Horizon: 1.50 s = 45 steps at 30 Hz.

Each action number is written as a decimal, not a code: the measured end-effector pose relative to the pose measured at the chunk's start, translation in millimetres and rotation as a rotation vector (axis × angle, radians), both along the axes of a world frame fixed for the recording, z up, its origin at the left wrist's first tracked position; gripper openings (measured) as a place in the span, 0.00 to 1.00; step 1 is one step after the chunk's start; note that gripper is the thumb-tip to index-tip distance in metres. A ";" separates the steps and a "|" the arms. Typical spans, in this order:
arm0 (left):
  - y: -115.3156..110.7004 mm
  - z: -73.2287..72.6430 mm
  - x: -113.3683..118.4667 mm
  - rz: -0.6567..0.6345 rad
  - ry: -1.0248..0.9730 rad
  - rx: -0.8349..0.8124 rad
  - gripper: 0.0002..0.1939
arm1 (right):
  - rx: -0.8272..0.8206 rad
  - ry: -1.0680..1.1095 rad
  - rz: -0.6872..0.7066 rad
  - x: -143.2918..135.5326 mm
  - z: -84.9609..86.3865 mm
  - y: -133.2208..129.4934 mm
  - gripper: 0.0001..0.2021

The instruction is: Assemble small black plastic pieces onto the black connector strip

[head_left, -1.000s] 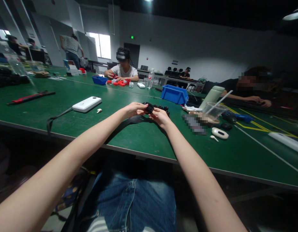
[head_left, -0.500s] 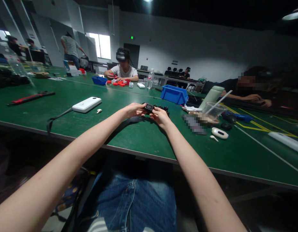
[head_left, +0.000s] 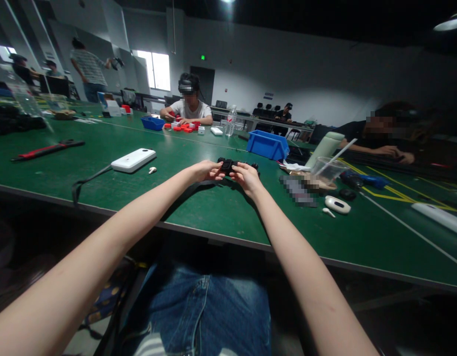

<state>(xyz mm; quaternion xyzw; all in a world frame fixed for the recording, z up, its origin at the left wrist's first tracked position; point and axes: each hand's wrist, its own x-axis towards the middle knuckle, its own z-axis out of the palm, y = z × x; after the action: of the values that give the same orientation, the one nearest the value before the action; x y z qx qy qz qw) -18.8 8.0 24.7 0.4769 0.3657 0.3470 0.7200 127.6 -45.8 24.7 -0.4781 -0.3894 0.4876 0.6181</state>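
Note:
Between my two hands is a small black power socket (head_left: 227, 167), held just above the green table. My left hand (head_left: 206, 170) is closed on its left side, thumb on top. On its right side my right hand (head_left: 246, 178) pinches it with thumb and fingers. The socket's face is dark and turned so that its slots cannot be made out. Right behind my hands lie more small black parts (head_left: 254, 166), partly hidden by my right hand.
A blue bin (head_left: 267, 145) stands beyond my hands. Left are a white power bank (head_left: 133, 160), an earbud (head_left: 152, 170) and a red-black tool (head_left: 46, 150). Right are a plastic cup (head_left: 329, 173), a green bottle (head_left: 326, 147) and an earbud case (head_left: 337, 204). Co-workers sit across and at right.
The socket has been tilted in my fingers: its slotted face, visible before, no longer shows clearly. My hands have barely moved. A standing person in the background has shifted left.

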 end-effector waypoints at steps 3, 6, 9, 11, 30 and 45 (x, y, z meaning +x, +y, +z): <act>-0.3 0.3 0.9 0.006 0.017 -0.012 0.07 | 0.005 -0.028 -0.009 0.0 -1.1 0.7 0.08; -0.5 1.0 1.5 0.019 0.036 -0.009 0.09 | -0.011 -0.022 0.000 -0.4 -1.6 0.0 0.09; -1.0 1.6 1.6 0.036 0.052 -0.010 0.09 | -0.028 -0.005 0.014 -1.2 -1.1 -1.6 0.09; -1.4 1.7 1.6 0.038 0.063 -0.013 0.09 | -0.034 -0.007 0.021 -1.5 -0.8 -2.4 0.08; 2.1 -4.7 0.5 -0.075 0.048 0.050 0.08 | -0.026 -0.088 0.040 -1.5 -1.9 -5.3 0.08; 3.3 -2.6 0.4 -0.056 0.013 0.017 0.07 | 0.382 -0.675 -0.272 13.9 -18.7 10.7 0.11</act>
<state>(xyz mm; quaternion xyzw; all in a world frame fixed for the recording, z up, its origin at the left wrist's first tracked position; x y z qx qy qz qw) -18.4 11.3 22.1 0.4954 0.3539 0.3268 0.7229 141.6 -35.1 6.1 -0.5351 -0.5871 0.1360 0.5921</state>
